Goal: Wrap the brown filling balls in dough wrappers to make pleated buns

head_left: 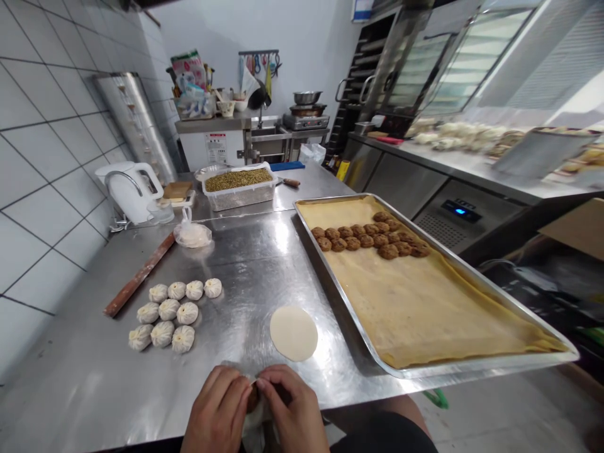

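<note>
At the table's near edge my left hand (217,406) and my right hand (293,409) meet, fingertips pinched together on the dough edge of a bun. Brown filling of this bun (253,399) shows between them; most of its wrapper is hidden by my fingers. Just beyond my right hand lies a flat round dough wrapper (293,333). Several pleated white buns (168,309) sit in rows on the left. To the right, brown filling balls (353,243) are lined up on a tray (453,302) covered with a yellowish sheet.
A rolling pin (139,275) and a knotted plastic bag (193,235) lie at the left, near a white kettle (129,192). Farther back stands a clear tub (240,198) of green-brown chopped filling, with a wooden-handled tool (291,182) beside it. A steel counter (443,163) runs along the right.
</note>
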A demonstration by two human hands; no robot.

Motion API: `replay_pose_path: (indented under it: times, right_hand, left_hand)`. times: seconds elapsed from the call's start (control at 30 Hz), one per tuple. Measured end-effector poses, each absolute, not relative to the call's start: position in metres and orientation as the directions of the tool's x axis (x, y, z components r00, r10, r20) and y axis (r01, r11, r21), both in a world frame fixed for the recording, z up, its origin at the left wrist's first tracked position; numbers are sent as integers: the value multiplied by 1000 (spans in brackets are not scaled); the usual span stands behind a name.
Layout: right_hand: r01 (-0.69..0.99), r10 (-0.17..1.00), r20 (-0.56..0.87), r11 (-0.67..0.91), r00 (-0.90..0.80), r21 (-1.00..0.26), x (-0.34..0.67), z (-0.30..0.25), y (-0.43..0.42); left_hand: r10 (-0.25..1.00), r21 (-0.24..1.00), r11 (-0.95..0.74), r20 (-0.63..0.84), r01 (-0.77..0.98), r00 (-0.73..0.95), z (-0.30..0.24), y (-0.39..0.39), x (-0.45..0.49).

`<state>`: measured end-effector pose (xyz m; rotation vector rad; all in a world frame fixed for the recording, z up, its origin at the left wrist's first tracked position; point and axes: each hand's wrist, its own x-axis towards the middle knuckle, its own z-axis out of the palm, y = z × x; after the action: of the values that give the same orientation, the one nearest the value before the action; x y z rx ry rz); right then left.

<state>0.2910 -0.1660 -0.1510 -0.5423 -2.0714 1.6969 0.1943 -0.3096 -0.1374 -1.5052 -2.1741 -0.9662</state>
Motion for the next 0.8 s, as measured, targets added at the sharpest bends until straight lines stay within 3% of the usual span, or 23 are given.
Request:
replay_pose_path:
  times: [0.13, 0.23, 0.37, 0.43, 0.6, 0.67, 0.8]
  right_hand:
    - [-94, 437, 201, 254, -877, -963, 291, -153, -171]
    - [-152, 405, 298, 356, -864, -922, 295, -162, -172]
    - [-17, 527, 172, 285, -832, -958, 292, -160, -171]
    - [-10, 523, 150, 261, -839, -965, 290, -156, -172]
    - [-175, 390, 360, 434, -848, -884, 297, -166, -172]
    - [-118, 446, 330, 438, -832, -891, 298, -169, -171]
    - [0, 543, 169, 296, -822, -955, 293, -161, -171]
  left_hand:
    - [788, 360, 197, 495, 912, -366, -132, -316, 185]
    - [793, 352, 179, 501, 919, -346, -132, -318, 185]
    - [734, 357, 194, 566, 914, -377, -136, -316, 188]
    - [742, 365, 202, 548, 909, -385, -137, -315, 188]
    - [794, 332, 195, 499, 923, -347, -132, -316, 187]
    - [755, 327, 199, 550, 924, -357, -131, -315, 188]
    - [723, 332, 215, 578, 918, -378, -130, -312, 190]
